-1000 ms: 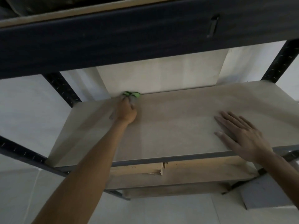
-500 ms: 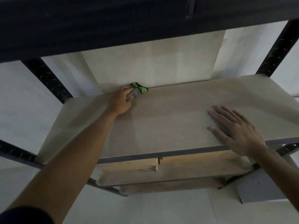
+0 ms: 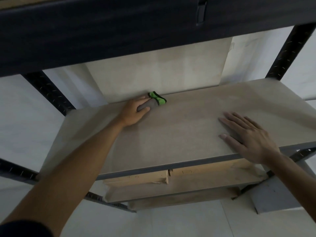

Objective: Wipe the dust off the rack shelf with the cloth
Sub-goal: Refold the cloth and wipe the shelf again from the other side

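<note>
The left hand [image 3: 135, 111] is gripping the soft, bunched cloth [image 3: 153, 101] mid-wad on the shelf [image 3: 171, 134]; the right hand [image 3: 246, 137] is pressing flat.

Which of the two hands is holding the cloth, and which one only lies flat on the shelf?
The left hand grips the grey-and-green cloth at the back edge of the shelf. The right hand holds nothing; it rests flat, fingers straight, near the front edge.

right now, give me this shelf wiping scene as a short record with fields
left hand: left hand grips the cloth at the back edge of the shelf
cloth: grey cloth with green trim, lying on the shelf board
right hand: right hand flat, fingers straight, near the front edge
shelf: pale wooden rack shelf, dark metal frame
below: cardboard boxes on the lower shelf
</note>
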